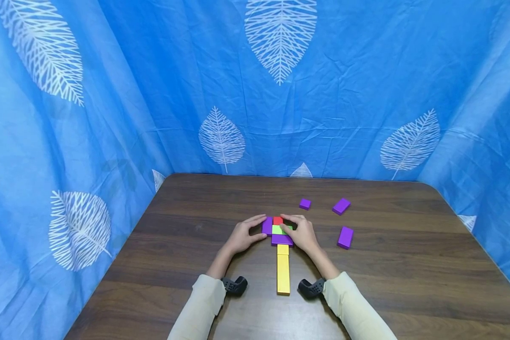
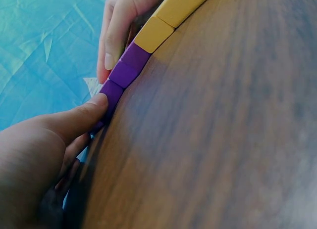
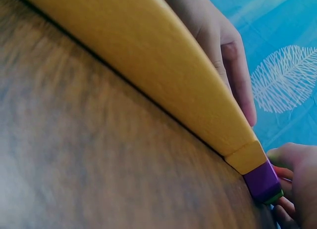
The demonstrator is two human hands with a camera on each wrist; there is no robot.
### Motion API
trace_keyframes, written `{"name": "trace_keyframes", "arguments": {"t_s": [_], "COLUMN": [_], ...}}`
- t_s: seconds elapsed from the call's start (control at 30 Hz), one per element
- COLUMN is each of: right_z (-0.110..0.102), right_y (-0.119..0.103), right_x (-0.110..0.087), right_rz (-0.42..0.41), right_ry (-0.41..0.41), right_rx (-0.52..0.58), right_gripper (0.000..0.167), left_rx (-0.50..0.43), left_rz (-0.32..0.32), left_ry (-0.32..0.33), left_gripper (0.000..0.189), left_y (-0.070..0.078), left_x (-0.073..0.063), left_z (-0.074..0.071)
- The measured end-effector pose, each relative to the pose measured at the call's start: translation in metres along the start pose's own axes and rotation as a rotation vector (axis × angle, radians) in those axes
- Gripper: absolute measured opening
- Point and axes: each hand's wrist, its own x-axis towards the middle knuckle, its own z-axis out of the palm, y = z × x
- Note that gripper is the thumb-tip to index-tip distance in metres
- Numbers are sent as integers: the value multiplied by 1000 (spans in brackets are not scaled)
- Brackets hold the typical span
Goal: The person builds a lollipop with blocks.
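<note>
My left hand (image 1: 241, 237) pinches the upright purple block (image 1: 267, 225) at the left of a flat row of blocks, thumb on its near end. Beside it lie a red block (image 1: 277, 220) and a light green block (image 1: 277, 230). My right hand (image 1: 302, 234) curls thumb and forefinger about a darker green block (image 1: 288, 222), which they mostly cover. Below the light green one is a crosswise purple block (image 1: 282, 240). A short yellow block (image 1: 283, 250) and a long yellow block (image 1: 283, 274) run from it toward me.
Three loose purple blocks lie right of the hands: a small one (image 1: 305, 204), one at the back (image 1: 341, 206) and one nearer (image 1: 345, 237). The brown wooden table (image 1: 174, 226) meets a blue leaf-patterned curtain (image 1: 335, 118) at its back edge.
</note>
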Motion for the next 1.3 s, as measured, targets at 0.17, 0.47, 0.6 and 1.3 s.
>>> {"name": "trace_keyframes", "arguments": {"t_s": [0.17, 0.47, 0.6, 1.3], "right_z": [0, 0, 0, -11], "right_y": [0, 0, 0, 9], "right_x": [-1, -2, -2, -5], "right_rz": [0, -10, -27, -85], "right_ry": [2, -1, 2, 134], "right_rx": [-3, -10, -10, 56], "right_gripper": [32, 31, 30, 22], "left_rx": [2, -1, 4, 9], "left_rz": [-7, 2, 0, 4], "left_ry": [0, 2, 5, 5], "left_gripper": [54, 54, 54, 54], "left_y": [0, 0, 0, 0], "left_x": [0, -1, -1, -1], "left_z": [0, 0, 0, -1]}}
